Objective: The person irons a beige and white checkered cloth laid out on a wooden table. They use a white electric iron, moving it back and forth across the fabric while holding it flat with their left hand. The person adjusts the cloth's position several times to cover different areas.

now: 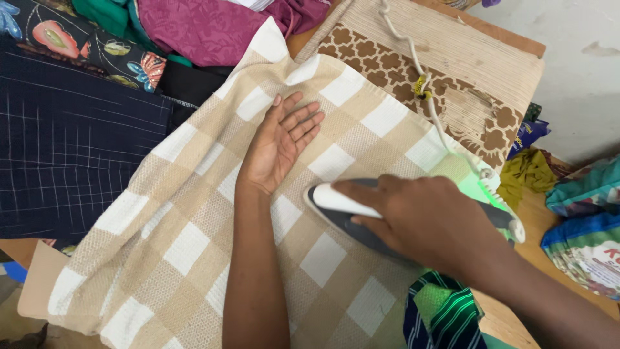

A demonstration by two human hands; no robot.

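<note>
From the head camera we see piled clothes [194,29] at eleven o'clock and a cord [423,87] at one; our left hand [281,142] lies flat, fingers spread, on the checked cloth [194,213]; our right hand [426,220] grips the iron [336,210] at four o'clock.

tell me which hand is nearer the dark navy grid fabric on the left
Left. The left hand lies flat on the beige checked cloth, nearer the navy grid fabric. The right hand grips the iron, farther away.
</note>
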